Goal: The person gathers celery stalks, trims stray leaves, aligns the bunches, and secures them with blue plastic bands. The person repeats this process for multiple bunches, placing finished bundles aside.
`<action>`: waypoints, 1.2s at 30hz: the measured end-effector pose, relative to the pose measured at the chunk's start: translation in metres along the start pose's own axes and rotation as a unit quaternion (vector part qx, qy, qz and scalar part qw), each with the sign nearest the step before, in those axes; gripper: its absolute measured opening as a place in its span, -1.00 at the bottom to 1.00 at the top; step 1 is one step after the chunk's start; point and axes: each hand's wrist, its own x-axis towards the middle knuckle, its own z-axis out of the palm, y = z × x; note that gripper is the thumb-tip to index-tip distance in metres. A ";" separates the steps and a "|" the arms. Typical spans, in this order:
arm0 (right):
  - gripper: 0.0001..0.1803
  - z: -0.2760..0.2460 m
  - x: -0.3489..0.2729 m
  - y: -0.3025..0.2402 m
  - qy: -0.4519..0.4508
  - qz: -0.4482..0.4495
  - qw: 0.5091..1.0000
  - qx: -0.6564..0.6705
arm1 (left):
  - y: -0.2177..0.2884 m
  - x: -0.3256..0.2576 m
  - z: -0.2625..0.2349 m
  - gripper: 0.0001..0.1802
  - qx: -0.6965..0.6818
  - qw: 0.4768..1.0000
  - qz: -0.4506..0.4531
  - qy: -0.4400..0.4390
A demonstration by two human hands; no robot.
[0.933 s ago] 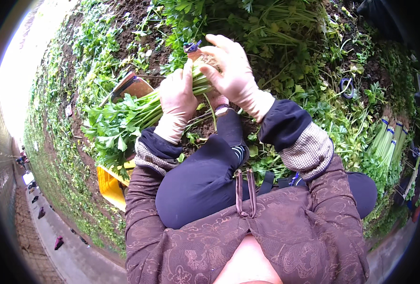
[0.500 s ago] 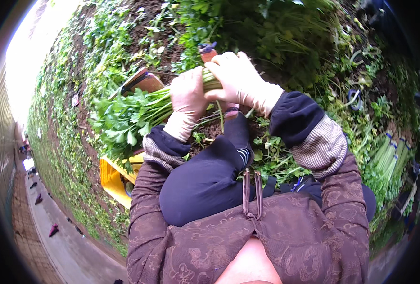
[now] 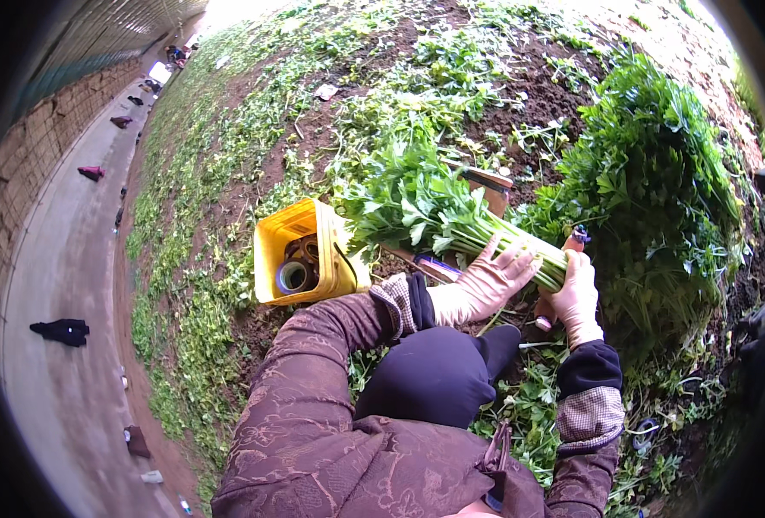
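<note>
A leafy celery bunch (image 3: 464,226) lies slantwise in front of me, its leaves to the left and its pale stalk ends to the right. My left hand (image 3: 496,278), in a pale glove, rests on the stalks with its fingers stretched out and apart. At the stalk ends, my right hand (image 3: 574,295), gloved likewise, is closed round the bunch. Just beyond it stands an orange post (image 3: 576,242) with dark wrapping at its top. A brown board-like piece (image 3: 491,188) shows behind the bunch, partly covered by leaves.
A yellow bucket (image 3: 348,268) with tape rolls (image 3: 294,276) in it stands left of the celery. At the right rises a large heap of leafy celery (image 3: 658,164). Loose leaves and soil (image 3: 253,173) cover the ground; a grey path (image 3: 63,268) runs along the far left.
The view has swung left, bringing the bucket fully in. My left hand has loosened from round the stalks to lie spread on them. My right hand has shifted to the stalk ends.
</note>
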 end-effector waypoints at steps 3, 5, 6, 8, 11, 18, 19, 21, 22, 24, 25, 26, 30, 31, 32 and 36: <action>-0.14 0.000 0.000 0.000 -0.017 0.009 1.000 0.001 | 0.001 -0.008 0.002 -0.41 0.034 0.993 -0.011 0.116; -0.14 0.001 0.000 -0.001 -0.019 0.015 1.000 -0.001 | -0.003 -0.006 0.002 -0.58 0.021 0.989 -0.012 0.143; -0.13 0.003 0.001 -0.001 -0.013 0.013 1.000 -0.001 | -0.007 -0.004 0.001 -0.64 0.006 0.996 -0.028 0.080; -0.10 0.006 0.000 0.001 -0.011 0.009 1.000 0.004 | -0.012 0.003 -0.005 -0.79 -0.040 0.994 -0.068 -0.075; -0.08 0.011 -0.002 0.005 0.000 0.008 1.000 -0.016 | -0.011 0.024 -0.019 -0.83 -0.081 0.988 -0.077 -0.108; -0.11 0.014 -0.005 0.002 0.017 0.004 1.000 0.000 | -0.004 0.090 -0.022 0.01 -0.042 0.977 -0.011 -0.210; -0.11 0.013 -0.005 0.002 0.016 0.009 1.000 -0.010 | -0.008 0.093 -0.016 -0.14 -0.067 0.971 -0.013 -0.228; -0.12 0.013 -0.005 -0.002 0.008 0.032 0.999 -0.027 | -0.008 0.101 -0.002 -0.33 -0.016 0.979 0.012 -0.203; -0.11 0.012 -0.004 -0.003 0.005 0.052 0.999 0.002 | -0.011 0.100 0.004 -0.50 -0.012 0.990 0.031 -0.139; -0.21 0.011 -0.003 -0.006 0.052 -0.002 0.997 0.057 | -0.012 0.100 0.014 -0.64 0.008 0.998 0.062 -0.001; -0.32 0.012 -0.004 -0.010 0.082 0.001 0.996 0.043 | -0.011 0.105 0.018 -0.73 -0.029 0.999 0.043 0.017; -0.38 0.011 -0.001 -0.009 0.070 -0.007 0.993 0.097 | -0.012 0.100 0.021 -0.81 -0.069 0.990 0.085 0.084; -0.43 0.011 0.000 -0.009 0.096 0.034 0.993 0.058 | -0.012 0.104 0.021 -0.58 -0.149 0.986 0.013 -0.067; -0.45 0.010 -0.001 -0.007 0.080 0.036 0.995 0.051 | -0.014 0.105 0.020 -0.53 -0.182 0.982 0.006 -0.053; -0.35 0.008 -0.002 -0.005 0.060 0.034 0.996 0.051 | -0.014 0.105 0.018 -0.50 -0.167 0.983 0.006 -0.079; 0.27 0.007 -0.027 0.008 0.062 0.145 0.908 0.388 | -0.019 0.104 0.020 -0.50 -0.153 0.985 0.025 -0.071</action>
